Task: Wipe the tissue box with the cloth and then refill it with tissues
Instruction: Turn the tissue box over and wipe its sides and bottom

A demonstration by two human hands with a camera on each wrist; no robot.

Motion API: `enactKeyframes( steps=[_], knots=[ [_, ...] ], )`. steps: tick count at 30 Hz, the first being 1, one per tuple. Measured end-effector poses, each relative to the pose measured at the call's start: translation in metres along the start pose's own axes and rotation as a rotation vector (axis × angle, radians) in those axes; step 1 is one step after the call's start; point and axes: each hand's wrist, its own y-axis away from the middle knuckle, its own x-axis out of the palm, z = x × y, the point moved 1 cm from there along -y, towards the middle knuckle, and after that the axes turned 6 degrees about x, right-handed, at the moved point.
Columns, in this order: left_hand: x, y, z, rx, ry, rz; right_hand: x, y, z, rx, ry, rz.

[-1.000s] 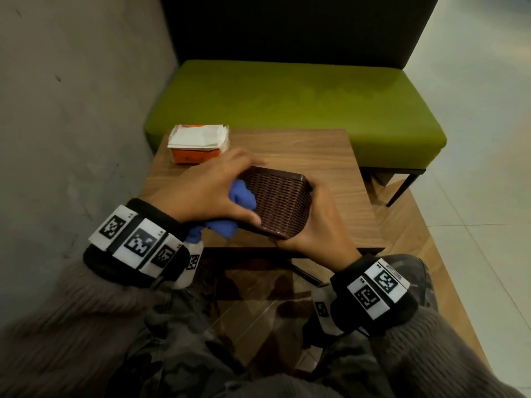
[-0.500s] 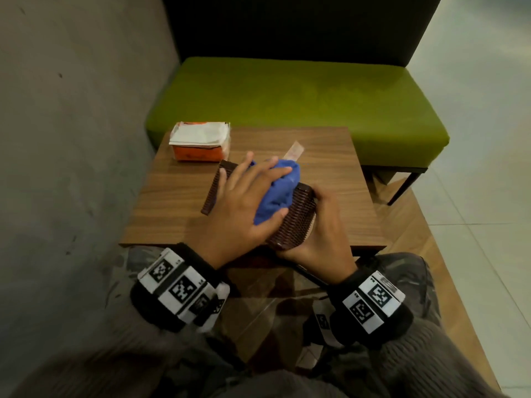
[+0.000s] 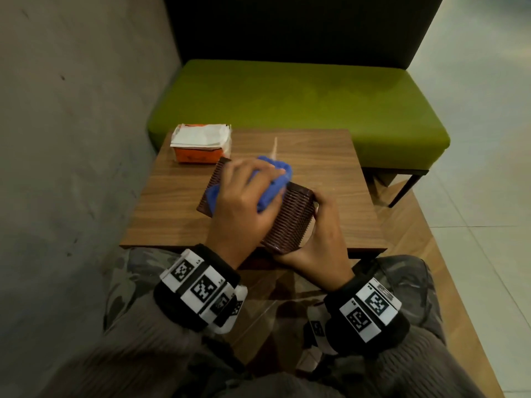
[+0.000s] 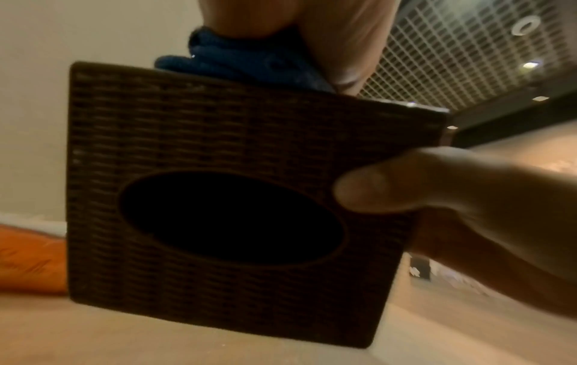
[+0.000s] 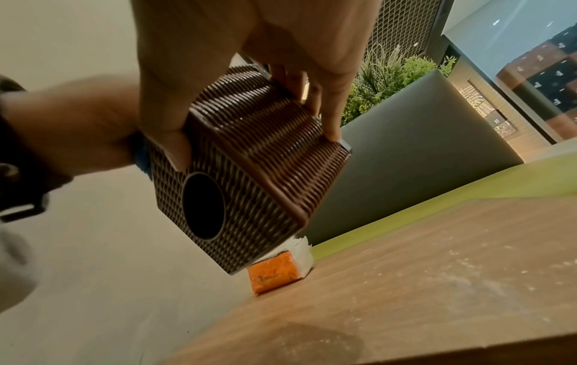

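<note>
1. Tissue box, a dark brown cube of woven-look ribbed material [image 3: 287,216], is held tilted above the near edge of the small wooden table [image 3: 330,179], clear of the tabletop in the right wrist view, with its oval opening [image 5: 203,206] facing down and toward the person.
2. Right hand [image 3: 319,242] grips the box from the near right side: the thumb lies on the opening face and the fingers [image 5: 331,116] curl over the far edge, clamped on it.
3. Left hand [image 3: 244,205] presses a bunched blue cloth [image 3: 273,185] onto the upward-facing side, fingers curled over the cloth and gripping it.
4. Beyond the left fingers, well past the box, sits an orange pack of white tissues [image 3: 201,146] at the table's far left corner.
5. My judgement: wiping is under way, refilling not begun. The pack lies nearer the left hand, and the box's opening points away from it, so the box would need turning first.
</note>
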Motion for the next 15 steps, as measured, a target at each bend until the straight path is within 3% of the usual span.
enactKeyframes(
  steps=[2, 4, 12, 15],
  knots=[
    [0.004, 0.008, -0.014, 0.193, 0.025, 0.101, -0.001, 0.0, 0.002, -0.018, -0.033, 0.005],
    [0.005, 0.011, -0.017, 0.281, 0.018, 0.149, -0.001, 0.003, 0.001, -0.031, -0.058, -0.001],
    [-0.012, -0.001, 0.046, -0.203, -0.113, -0.091, -0.007, 0.008, -0.012, -0.05, 0.034, -0.035],
    [-0.014, -0.002, 0.053, -0.268, -0.101, -0.129, -0.008, 0.008, -0.01, -0.058, 0.032, -0.031]
  ],
)
